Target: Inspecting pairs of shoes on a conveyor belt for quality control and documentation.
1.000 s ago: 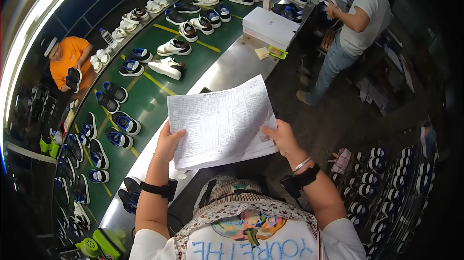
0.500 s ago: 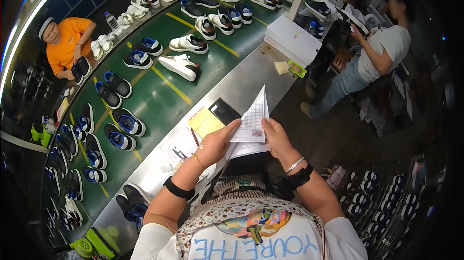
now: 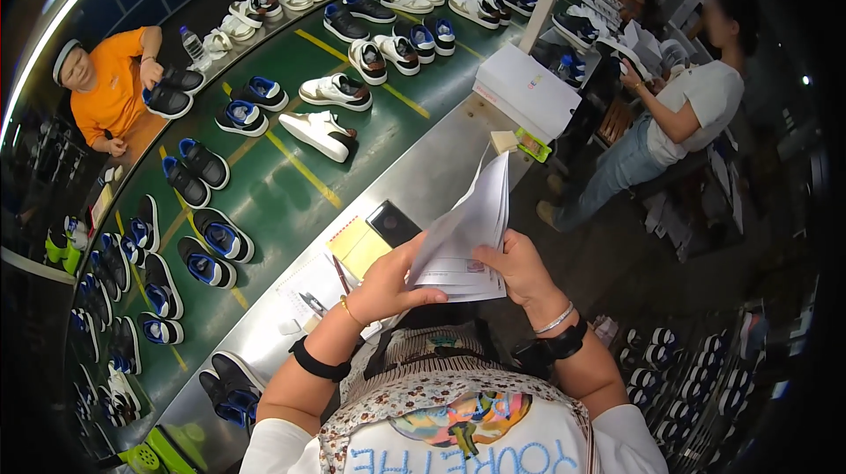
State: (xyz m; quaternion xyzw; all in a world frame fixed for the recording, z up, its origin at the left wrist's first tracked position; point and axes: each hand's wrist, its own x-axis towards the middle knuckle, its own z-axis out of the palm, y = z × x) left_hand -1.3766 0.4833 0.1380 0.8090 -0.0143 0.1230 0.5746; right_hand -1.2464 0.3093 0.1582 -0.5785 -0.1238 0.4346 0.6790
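Note:
A stack of white printed paper sheets (image 3: 467, 232) is held up in front of me, the upper sheet curling up from the rest. My left hand (image 3: 388, 285) is closed on the sheets' left edge, its thumb along the bottom. At the right edge my right hand (image 3: 524, 273) pinches them, thumb on top. Just beyond my left hand, a yellow notepad (image 3: 357, 248) and a black phone (image 3: 393, 222) lie on the metal ledge. A dark red pen (image 3: 340, 273) rests on white papers (image 3: 304, 285) beside the notepad.
A green belt (image 3: 291, 201) carries several pairs of shoes (image 3: 225, 234). A white box (image 3: 527, 91) stands on the ledge (image 3: 441, 161). Across the belt, a person in orange (image 3: 110, 86) touches dark shoes (image 3: 174, 91); another person (image 3: 687, 104) stands at right. A shoe rack (image 3: 679, 377) is lower right.
The sheets have moved slightly right and the upper one now curls up. Both hands have shifted with them. The person in orange has moved dark shoes toward the belt.

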